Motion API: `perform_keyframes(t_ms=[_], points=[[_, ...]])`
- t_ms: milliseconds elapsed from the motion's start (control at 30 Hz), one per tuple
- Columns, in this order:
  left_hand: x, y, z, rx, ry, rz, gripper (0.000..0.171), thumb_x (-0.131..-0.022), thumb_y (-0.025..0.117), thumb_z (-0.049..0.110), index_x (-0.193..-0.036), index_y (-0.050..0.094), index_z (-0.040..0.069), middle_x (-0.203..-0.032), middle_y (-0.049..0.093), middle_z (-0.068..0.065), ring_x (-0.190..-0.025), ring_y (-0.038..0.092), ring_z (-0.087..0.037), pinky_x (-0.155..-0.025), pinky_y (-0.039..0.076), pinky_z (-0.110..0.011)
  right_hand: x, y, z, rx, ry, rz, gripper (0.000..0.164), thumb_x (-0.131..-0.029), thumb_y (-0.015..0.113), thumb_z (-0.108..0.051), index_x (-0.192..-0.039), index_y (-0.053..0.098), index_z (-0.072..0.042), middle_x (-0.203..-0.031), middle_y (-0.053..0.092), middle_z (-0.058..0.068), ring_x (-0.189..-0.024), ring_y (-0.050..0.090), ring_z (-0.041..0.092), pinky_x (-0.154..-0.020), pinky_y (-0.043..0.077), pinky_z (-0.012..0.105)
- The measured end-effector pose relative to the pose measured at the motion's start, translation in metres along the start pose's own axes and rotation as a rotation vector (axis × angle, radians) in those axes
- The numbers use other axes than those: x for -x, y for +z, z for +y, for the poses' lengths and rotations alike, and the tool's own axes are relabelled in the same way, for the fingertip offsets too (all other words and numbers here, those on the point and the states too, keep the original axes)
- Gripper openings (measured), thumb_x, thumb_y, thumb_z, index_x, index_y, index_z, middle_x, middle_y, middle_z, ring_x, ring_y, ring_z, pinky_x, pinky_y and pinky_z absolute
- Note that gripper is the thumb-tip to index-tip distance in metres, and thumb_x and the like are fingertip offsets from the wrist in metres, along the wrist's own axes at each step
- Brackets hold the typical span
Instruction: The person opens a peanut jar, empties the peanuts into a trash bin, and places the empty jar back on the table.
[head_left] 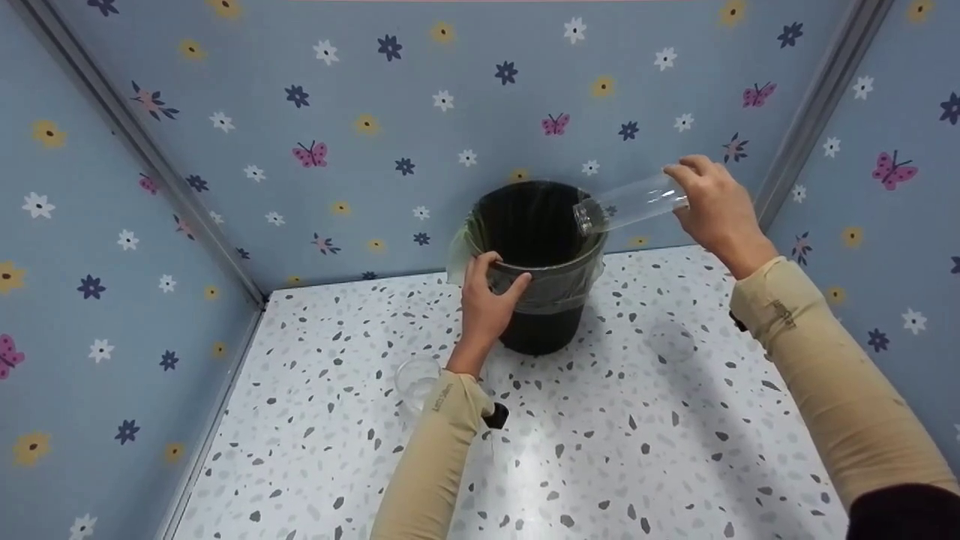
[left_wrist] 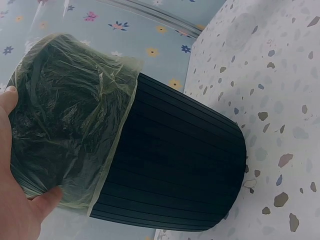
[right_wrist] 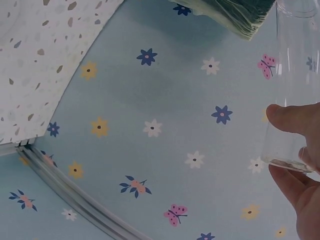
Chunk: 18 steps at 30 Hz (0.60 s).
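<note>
A black trash bin (head_left: 541,330) lined with a thin greenish see-through bag (left_wrist: 75,120) stands against the back wall. My left hand (head_left: 489,304) holds its near left side at the rim, thumb against the bag; the fingertips are partly hidden. My right hand (head_left: 720,206) grips a clear bottle (head_left: 637,202) near its base. The bottle tilts, its mouth end lower and over the right side of the bin's opening. Thumb and fingers close round the bottle's base (right_wrist: 287,162) in the right wrist view. No contents can be made out in the bottle.
A clear round container (head_left: 415,375) stands on the speckled white tabletop (head_left: 600,457), left of my left forearm and partly behind it. Blue flowered panels (head_left: 405,97) enclose the back and both sides, with grey metal strips (head_left: 817,97) at the corners.
</note>
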<state>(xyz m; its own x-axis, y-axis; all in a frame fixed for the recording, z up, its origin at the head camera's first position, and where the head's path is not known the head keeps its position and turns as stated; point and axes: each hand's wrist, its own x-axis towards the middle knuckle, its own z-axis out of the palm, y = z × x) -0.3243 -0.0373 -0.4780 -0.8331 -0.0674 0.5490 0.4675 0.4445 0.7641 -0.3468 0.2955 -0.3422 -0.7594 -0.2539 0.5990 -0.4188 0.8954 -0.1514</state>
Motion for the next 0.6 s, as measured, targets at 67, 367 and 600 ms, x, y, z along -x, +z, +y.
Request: perform_keyframes(t_ms=[67,367,600], points=[[0.000,0.000,0.000,-0.003,-0.001,-0.006,0.050,-0.084,0.073,0.047,-0.119,0.054,0.017,-0.118,0.050,-0.001,-0.110,0.050,-0.016,-0.096,0.042,-0.038,0.002,0.000,0.001,-0.008,0.031,-0.012,0.057,-0.075,0.075,0.014,-0.128,0.058,-0.001,-0.131,0.052,0.022,-0.115,0.052,0.044,-0.094,0.045,0.056],[-0.001,-0.001,-0.001,-0.025,-0.023,-0.016,0.051,-0.085,0.072,0.047,-0.122,0.053,0.017,-0.123,0.049,-0.002,-0.118,0.048,-0.016,-0.100,0.040,-0.039,0.024,0.010,0.021,0.071,0.123,0.060,0.055,-0.073,0.083,0.001,-0.123,0.060,0.001,-0.122,0.056,0.023,-0.116,0.042,0.042,-0.100,0.032,0.056],[0.000,0.000,-0.001,-0.047,-0.038,-0.021,0.052,-0.086,0.071,0.048,-0.123,0.053,0.018,-0.124,0.048,-0.002,-0.117,0.047,-0.015,-0.100,0.040,-0.038,0.055,0.022,0.040,0.083,0.228,0.077,0.056,-0.078,0.081,-0.011,-0.127,0.057,0.003,-0.119,0.059,0.027,-0.105,0.046,0.045,-0.088,0.023,0.059]])
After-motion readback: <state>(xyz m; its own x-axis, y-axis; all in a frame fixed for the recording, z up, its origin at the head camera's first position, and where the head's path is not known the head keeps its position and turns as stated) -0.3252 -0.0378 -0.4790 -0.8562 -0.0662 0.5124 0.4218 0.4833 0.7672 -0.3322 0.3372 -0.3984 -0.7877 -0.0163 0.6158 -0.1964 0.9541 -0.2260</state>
